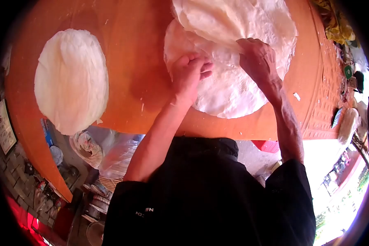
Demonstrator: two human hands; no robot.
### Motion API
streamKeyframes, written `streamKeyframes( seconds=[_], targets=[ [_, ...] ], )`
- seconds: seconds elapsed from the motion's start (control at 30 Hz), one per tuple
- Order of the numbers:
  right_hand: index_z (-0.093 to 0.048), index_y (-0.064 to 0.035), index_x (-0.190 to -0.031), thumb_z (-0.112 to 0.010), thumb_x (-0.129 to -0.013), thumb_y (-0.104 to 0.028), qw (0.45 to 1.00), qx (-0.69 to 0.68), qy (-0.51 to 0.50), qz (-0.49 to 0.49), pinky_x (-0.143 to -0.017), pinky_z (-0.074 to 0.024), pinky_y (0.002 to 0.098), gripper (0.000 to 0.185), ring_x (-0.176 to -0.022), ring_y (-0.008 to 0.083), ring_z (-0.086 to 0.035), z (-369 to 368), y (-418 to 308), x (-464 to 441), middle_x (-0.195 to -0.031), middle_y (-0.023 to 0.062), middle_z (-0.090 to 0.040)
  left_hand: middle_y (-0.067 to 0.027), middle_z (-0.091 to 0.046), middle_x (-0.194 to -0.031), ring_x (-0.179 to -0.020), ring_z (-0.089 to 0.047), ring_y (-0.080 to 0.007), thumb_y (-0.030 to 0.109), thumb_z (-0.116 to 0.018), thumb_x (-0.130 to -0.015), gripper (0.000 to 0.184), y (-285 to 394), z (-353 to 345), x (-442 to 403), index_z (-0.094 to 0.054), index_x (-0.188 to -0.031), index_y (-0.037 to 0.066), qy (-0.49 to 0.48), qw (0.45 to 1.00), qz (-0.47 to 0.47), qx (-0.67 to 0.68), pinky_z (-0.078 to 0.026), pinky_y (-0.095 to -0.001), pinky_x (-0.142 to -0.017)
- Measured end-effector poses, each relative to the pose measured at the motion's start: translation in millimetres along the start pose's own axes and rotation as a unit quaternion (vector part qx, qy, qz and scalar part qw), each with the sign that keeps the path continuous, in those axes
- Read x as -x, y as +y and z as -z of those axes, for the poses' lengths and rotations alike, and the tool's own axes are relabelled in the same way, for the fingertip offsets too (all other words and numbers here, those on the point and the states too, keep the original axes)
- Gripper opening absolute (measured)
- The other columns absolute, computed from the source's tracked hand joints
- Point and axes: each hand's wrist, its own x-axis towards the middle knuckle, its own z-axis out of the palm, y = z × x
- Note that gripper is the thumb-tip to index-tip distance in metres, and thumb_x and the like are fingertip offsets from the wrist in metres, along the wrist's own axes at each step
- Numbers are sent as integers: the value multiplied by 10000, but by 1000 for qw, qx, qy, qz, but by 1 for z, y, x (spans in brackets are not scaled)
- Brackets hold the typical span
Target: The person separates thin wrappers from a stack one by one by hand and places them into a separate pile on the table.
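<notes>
Thin white sheets, soft and wrinkled, lie on the orange table (127,82); I cannot tell their material. At the top, a folded upper sheet (211,18) overlaps a roundish lower sheet (229,100). My right hand (258,59) pinches the edge of the upper sheet, which is pulled into creases towards the fingertips. Over the left part of the lower sheet is my left hand (192,74), its fingers loosely bent and a little apart, with nothing visible in them. Whether it touches the sheet I cannot tell.
Another oval white sheet (71,82) lies flat at the left, reaching the table's near edge. Small white scraps (296,96) dot the tabletop. Below the edge are a clear plastic bag (121,158) and a pink basket (268,146). Assorted items crowd the far right.
</notes>
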Motion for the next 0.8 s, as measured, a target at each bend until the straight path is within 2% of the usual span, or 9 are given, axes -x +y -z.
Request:
streamKeyframes(
  seconds=[0.07, 0.17, 0.37, 0.43, 0.5, 0.57, 0.67, 0.7, 0.8],
  targets=[
    [-674, -87, -933, -577, -744, -21, 999, -37, 28, 12, -692, -511, 402, 222, -810, 312, -630, 0, 6, 7, -826, 109, -654, -77, -645, -872, -784, -670, -193, 77, -571, -869, 137, 3, -9, 1, -559, -990, 16, 39, 996, -53, -66, -546, -292, -645],
    [-675, -79, -944, -598, -763, -46, 995, -76, 64, 9, -695, -509, 405, 199, -813, 312, -627, 0, 14, 9, -843, 113, -657, -74, -641, -815, -715, -670, -195, 80, -580, -865, 135, 13, -2, -17, -563, -977, 6, 70, 994, -36, -76, -543, -291, -622],
    [-666, -73, -890, -594, -718, -39, 992, -48, 105, 51, -623, -505, 403, 189, -813, 288, -628, -14, -1, 10, -814, 105, -648, -103, -648, -751, -610, -660, -198, 91, -578, -861, 105, 19, -8, -25, -593, -908, -2, 29, 998, -15, -51, -528, -262, -529],
    [-648, -53, -968, -644, -736, -96, 993, -53, 89, 58, -686, -501, 404, 236, -900, 299, -610, -21, -2, 17, -919, 118, -642, -105, -646, -722, -613, -663, -198, 93, -582, -859, 94, 21, -15, -23, -600, -871, 1, -1, 992, 61, -108, -534, -260, -534],
    [-613, -46, -1067, -692, -749, -162, 988, -67, 127, 62, -787, -480, 417, 348, -986, 314, -577, -18, -13, 27, -1031, 125, -618, -95, -629, -687, -562, -620, -169, 100, -593, -853, 93, 21, -18, -23, -602, -843, 9, 8, 993, 51, -108, -494, -239, -490],
    [-580, -55, -1137, -715, -758, -210, 989, -74, 114, 56, -854, -451, 434, 431, -1047, 325, -546, -21, -13, 34, -1115, 133, -588, -83, -610, -666, -503, -545, -141, 107, -597, -854, 97, 22, -19, -26, -602, -854, 11, -37, 995, 90, 35, -413, -223, -433],
    [-593, -93, -1132, -678, -744, -117, 987, -3, 158, 41, -846, -460, 413, 399, -1048, 292, -566, -34, -1, 27, -1111, 94, -608, -68, -602, -669, -504, -508, -125, 138, -616, -866, 117, 26, -26, -19, -603, -863, 22, -56, 996, 62, 43, -370, -225, -445],
    [-633, -96, -1074, -626, -735, -37, 983, -29, 175, 43, -787, -495, 404, 344, -941, 283, -623, -34, 7, 23, -1010, 100, -656, -65, -605, -678, -521, -521, -123, 145, -620, -871, 120, 28, -26, -17, -604, -869, 26, -68, 997, 34, 26, -380, -226, -461],
    [-685, -101, -1019, -570, -796, 0, 981, -87, 170, 13, -761, -537, 352, 271, -893, 292, -663, 7, 29, 14, -968, 112, -689, -61, -612, -715, -557, -547, -119, 174, -636, -865, 177, 28, -1, 7, -612, -945, 18, -20, 998, -7, -60, -403, -234, -496]
  ],
)
